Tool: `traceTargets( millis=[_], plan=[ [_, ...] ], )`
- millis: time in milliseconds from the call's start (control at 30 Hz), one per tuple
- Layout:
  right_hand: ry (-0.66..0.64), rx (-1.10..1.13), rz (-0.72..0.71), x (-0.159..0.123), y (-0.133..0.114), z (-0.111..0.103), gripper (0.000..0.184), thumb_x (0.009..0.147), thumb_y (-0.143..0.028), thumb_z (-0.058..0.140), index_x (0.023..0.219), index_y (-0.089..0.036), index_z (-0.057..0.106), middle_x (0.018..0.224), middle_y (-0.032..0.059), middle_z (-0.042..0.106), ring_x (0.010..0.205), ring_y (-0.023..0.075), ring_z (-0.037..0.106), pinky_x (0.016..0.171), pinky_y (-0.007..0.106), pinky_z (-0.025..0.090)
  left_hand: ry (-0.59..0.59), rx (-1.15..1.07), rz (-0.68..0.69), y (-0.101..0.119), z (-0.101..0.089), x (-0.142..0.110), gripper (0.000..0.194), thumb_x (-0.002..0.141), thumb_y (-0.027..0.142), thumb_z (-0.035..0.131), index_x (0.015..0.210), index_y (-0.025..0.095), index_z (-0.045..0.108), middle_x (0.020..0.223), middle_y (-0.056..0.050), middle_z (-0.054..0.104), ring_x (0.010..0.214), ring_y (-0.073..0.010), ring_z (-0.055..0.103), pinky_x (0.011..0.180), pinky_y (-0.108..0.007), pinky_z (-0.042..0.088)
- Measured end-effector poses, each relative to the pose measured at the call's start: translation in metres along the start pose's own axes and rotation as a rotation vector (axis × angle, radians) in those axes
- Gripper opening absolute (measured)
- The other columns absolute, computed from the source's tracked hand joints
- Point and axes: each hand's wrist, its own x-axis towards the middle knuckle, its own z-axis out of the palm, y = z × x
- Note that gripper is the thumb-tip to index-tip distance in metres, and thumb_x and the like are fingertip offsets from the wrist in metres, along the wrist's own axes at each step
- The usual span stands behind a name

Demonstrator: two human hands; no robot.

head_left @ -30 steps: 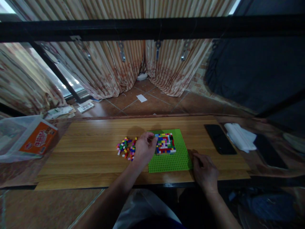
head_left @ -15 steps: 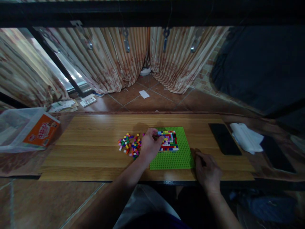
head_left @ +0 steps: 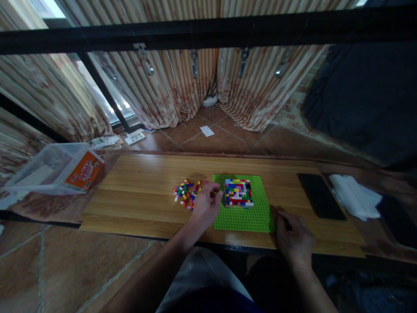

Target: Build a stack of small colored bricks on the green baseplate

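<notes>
A green studded baseplate [head_left: 247,217] lies on the wooden table [head_left: 146,174], with a square block of many-coloured small bricks [head_left: 239,192] built on its far half. A loose heap of coloured bricks [head_left: 187,192] lies on the table left of the plate. My left hand [head_left: 206,204] hovers at the plate's left edge, between the heap and the built block, its fingers curled in a pinch; what they hold is too small to see. My right hand [head_left: 293,239] rests on the table at the plate's right front corner, fingers curled.
A black phone [head_left: 321,201] lies right of the plate, with a folded white cloth [head_left: 353,195] and another dark slab [head_left: 395,219] beyond it. At far left stands a clear plastic box with an orange label [head_left: 61,169]. A black bar [head_left: 208,32] crosses overhead; curtains hang behind.
My left hand has drawn back from the built block toward the plate's left edge. The view has turned to the left, so everything sits further right. My right hand stays put.
</notes>
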Motion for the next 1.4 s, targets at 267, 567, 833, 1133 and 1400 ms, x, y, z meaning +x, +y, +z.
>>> traceTargets(
  millis=[267,567,833,1133,1400],
  plan=[
    [-0.013,0.0,-0.004,0.0,0.0,0.0,0.042,0.093,-0.044,0.043,0.091,-0.014,0.073,0.087,0.0113,0.071,0.073,0.0202,0.065,0.065,0.03,0.048,0.048,0.35,0.117,-0.049,-0.059,-0.025,0.009,0.084,0.017,0.06,0.093,0.019,0.063,0.097,-0.006,0.066,0.08,-0.0159,0.063,0.07,-0.028,0.053],
    [-0.002,0.013,-0.019,-0.001,0.002,0.001,0.039,0.092,-0.043,0.045,0.091,-0.015,0.073,0.088,0.011,0.071,0.074,0.0203,0.065,0.066,0.03,0.049,0.028,0.421,0.167,-0.062,-0.067,-0.024,0.003,0.085,0.02,0.062,0.087,0.019,0.064,0.092,-0.005,0.065,0.088,-0.0191,0.063,0.081,-0.032,0.053],
    [-0.004,0.004,-0.019,0.0,0.001,0.0,0.039,0.092,-0.043,0.046,0.091,-0.015,0.072,0.088,0.0107,0.071,0.074,0.02,0.066,0.066,0.03,0.049,0.082,0.525,0.175,-0.074,-0.087,-0.018,0.018,0.088,0.013,0.049,0.095,0.019,0.064,0.096,-0.007,0.066,0.09,-0.0201,0.063,0.086,-0.035,0.053],
    [-0.013,0.003,0.003,0.0,0.001,0.0,0.04,0.092,-0.044,0.045,0.091,-0.015,0.073,0.088,0.0113,0.071,0.076,0.0211,0.065,0.068,0.031,0.049,0.08,0.621,0.196,-0.056,-0.06,-0.013,0.017,0.084,0.029,0.065,0.097,0.019,0.065,0.101,-0.008,0.067,0.096,-0.0252,0.061,0.09,-0.041,0.051],
    [-0.008,0.02,0.021,-0.001,0.001,0.0,0.037,0.091,-0.043,0.049,0.091,-0.016,0.074,0.084,0.0099,0.07,0.075,0.0208,0.065,0.068,0.031,0.049,-0.002,0.652,0.258,-0.069,-0.08,-0.011,0.023,0.087,0.012,0.048,0.1,0.019,0.065,0.097,-0.006,0.07,0.098,-0.0233,0.062,0.094,-0.04,0.049]
  ],
)
